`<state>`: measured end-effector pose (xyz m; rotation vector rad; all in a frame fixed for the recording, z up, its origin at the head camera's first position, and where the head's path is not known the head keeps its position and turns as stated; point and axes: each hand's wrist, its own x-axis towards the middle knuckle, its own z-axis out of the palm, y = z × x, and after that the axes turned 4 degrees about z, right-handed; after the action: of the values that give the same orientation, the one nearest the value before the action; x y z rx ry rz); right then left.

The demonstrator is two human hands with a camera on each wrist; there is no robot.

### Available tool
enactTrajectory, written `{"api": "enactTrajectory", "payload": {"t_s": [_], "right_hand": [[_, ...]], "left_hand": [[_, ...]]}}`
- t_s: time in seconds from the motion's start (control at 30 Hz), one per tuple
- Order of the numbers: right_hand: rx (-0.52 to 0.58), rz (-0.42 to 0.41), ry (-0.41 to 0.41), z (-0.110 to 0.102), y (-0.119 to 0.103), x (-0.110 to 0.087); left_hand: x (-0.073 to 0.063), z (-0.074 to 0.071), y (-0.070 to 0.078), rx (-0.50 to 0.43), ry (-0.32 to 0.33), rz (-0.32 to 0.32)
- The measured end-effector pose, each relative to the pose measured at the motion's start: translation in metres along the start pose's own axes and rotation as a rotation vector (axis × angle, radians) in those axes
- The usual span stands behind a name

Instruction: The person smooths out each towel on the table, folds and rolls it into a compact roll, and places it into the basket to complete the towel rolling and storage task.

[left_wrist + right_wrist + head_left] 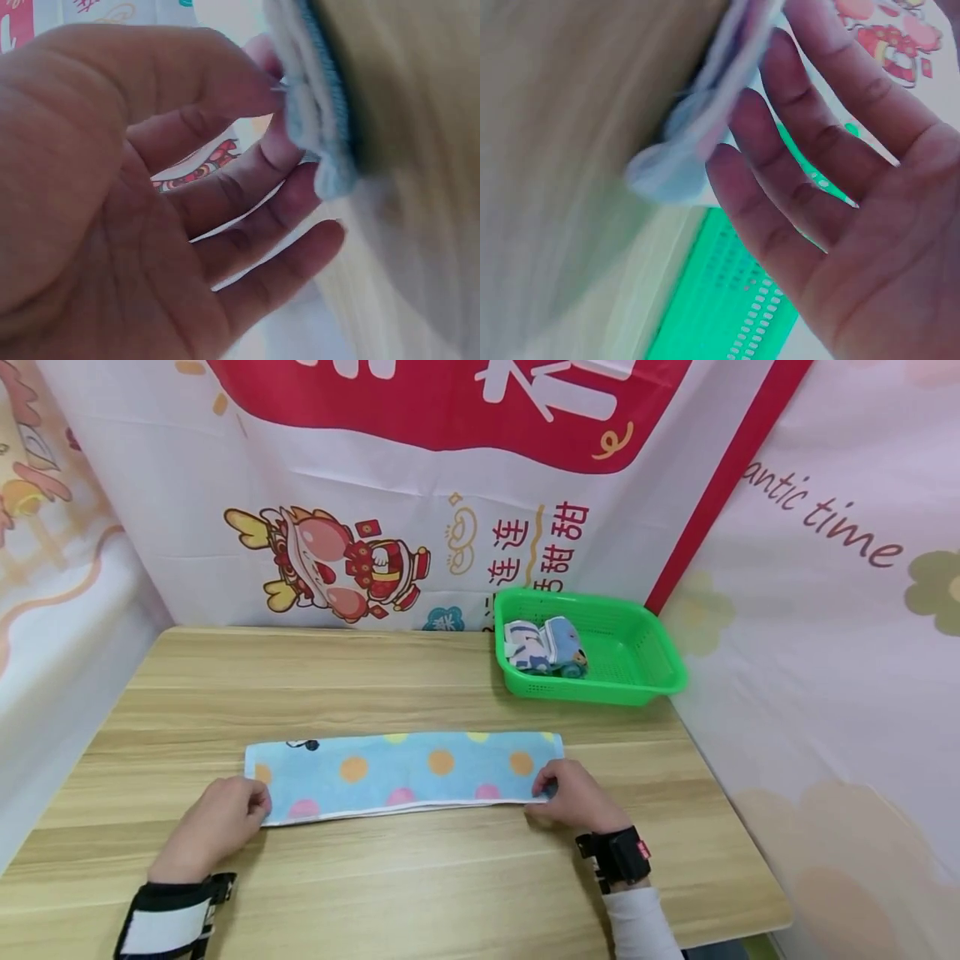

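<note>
A light-blue towel (pixel 420 781) with orange, pink and yellow dots lies folded into a long strip across the table. At its near left corner, my left hand (pixel 219 822) pinches the edge between thumb and fingers. My right hand (pixel 573 797) holds the near right corner. In the left wrist view, the stacked layers of the towel (pixel 319 112) show at the fingertips, the little finger standing apart. From the right wrist, the fingers (pixel 795 112) rest along the layered edge of the towel (pixel 697 142); the thumb is out of sight there.
A green plastic basket (pixel 600 692) stands at the table's back right, with small folded cloths (pixel 543 645) in its left part. The wooden table (pixel 420 885) meets a printed cloth backdrop (pixel 187 560) behind, with more hanging cloth at both sides.
</note>
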<state>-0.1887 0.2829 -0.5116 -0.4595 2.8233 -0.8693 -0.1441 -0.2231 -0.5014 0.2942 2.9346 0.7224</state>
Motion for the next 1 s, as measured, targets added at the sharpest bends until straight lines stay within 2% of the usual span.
{"api": "enactTrajectory", "payload": {"t_s": [0.17, 0.27, 0.43, 0.6, 0.8, 1.0], "right_hand": [[-0.016, -0.031, 0.1, 0.001, -0.018, 0.01], [-0.109, -0.024, 0.078, 0.011, -0.027, 0.021], [-0.216, -0.041, 0.065, 0.023, -0.032, 0.034], [-0.2, -0.008, 0.094, 0.021, -0.028, 0.041], [-0.197, 0.023, 0.102, 0.018, -0.019, 0.046], [-0.179, 0.052, 0.121, 0.01, -0.008, 0.045]], "left_hand": [[0.007, 0.002, 0.009, 0.055, 0.11, 0.076], [0.012, 0.009, 0.014, 0.068, 0.133, 0.094], [0.019, 0.017, 0.015, 0.075, 0.108, 0.082], [0.027, 0.016, 0.017, 0.108, 0.093, 0.068], [0.042, 0.013, 0.023, 0.177, 0.051, 0.058], [0.059, 0.018, 0.029, 0.19, 0.009, 0.075]]}}
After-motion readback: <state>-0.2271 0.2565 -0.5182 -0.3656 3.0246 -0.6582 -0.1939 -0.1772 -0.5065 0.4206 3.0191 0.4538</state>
